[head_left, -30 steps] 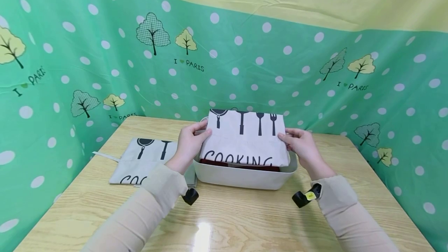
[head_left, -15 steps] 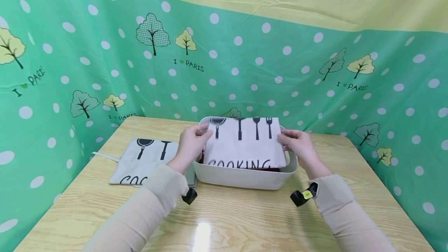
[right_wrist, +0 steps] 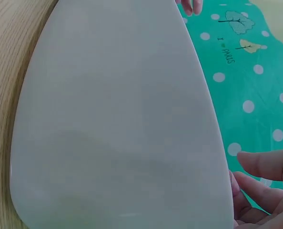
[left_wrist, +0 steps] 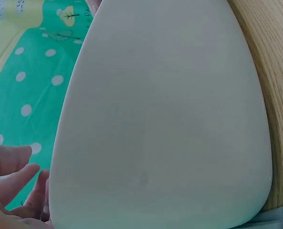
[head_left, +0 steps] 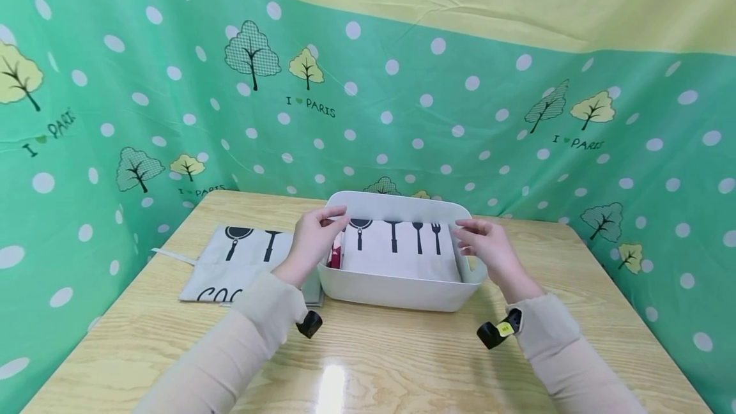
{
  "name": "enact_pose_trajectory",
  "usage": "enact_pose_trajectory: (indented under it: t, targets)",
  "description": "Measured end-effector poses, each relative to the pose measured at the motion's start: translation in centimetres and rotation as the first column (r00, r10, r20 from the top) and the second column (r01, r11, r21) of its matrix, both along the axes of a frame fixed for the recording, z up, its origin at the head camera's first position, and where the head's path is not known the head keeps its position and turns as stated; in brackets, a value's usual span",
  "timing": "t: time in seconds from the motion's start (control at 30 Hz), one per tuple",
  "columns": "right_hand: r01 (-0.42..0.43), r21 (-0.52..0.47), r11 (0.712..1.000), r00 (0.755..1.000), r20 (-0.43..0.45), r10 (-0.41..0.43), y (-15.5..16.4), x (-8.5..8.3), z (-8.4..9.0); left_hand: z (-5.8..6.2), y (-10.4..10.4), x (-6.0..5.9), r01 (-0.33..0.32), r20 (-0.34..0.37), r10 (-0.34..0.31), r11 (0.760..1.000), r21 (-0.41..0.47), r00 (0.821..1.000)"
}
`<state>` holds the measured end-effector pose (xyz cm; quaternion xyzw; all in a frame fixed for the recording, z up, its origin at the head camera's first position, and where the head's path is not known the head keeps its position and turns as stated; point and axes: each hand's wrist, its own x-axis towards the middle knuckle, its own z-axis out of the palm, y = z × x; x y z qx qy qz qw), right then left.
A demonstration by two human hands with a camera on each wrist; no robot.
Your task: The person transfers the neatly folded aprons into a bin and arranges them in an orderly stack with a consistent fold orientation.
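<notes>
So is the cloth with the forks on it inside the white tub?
Yes, inside. The folded cloth lies below the white tub rim, its walls around it.

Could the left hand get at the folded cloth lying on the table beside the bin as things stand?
Probably yes: the left hand is at the bin's left rim, and the folded cloth lies flat just to its left with nothing between.
</notes>
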<state>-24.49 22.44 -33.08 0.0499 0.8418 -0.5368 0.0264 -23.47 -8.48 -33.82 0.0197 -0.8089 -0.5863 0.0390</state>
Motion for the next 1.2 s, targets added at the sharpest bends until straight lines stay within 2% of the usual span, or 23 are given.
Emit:
enact_pose_trajectory:
  t: [0.43, 0.73, 0.9, 1.2]
  targets:
    - [-0.057, -0.061, 0.997, 0.998, -0.025, 0.055, -1.1, 0.8, 1.1, 0.4, -1.5, -0.1, 0.014, -0.011, -0.014, 1.000, -0.007, 1.000]
    - [-0.083, -0.119, 0.989, 0.996, -0.035, 0.080, -2.0, 1.6, 1.4, 0.4, -3.0, 0.3, -0.008, -0.037, 0.006, 0.998, -0.066, 0.999]
    - [-0.103, -0.143, 0.984, 0.994, -0.048, 0.098, -2.3, 1.9, 1.3, 0.0, -4.2, 0.4, -0.038, -0.038, 0.034, 0.995, -0.092, 0.999]
    - [-0.112, -0.155, 0.981, 0.993, -0.043, 0.107, -2.7, 2.2, 1.2, -0.9, -6.0, 0.9, -0.052, -0.006, 0.052, 0.994, -0.095, 0.999]
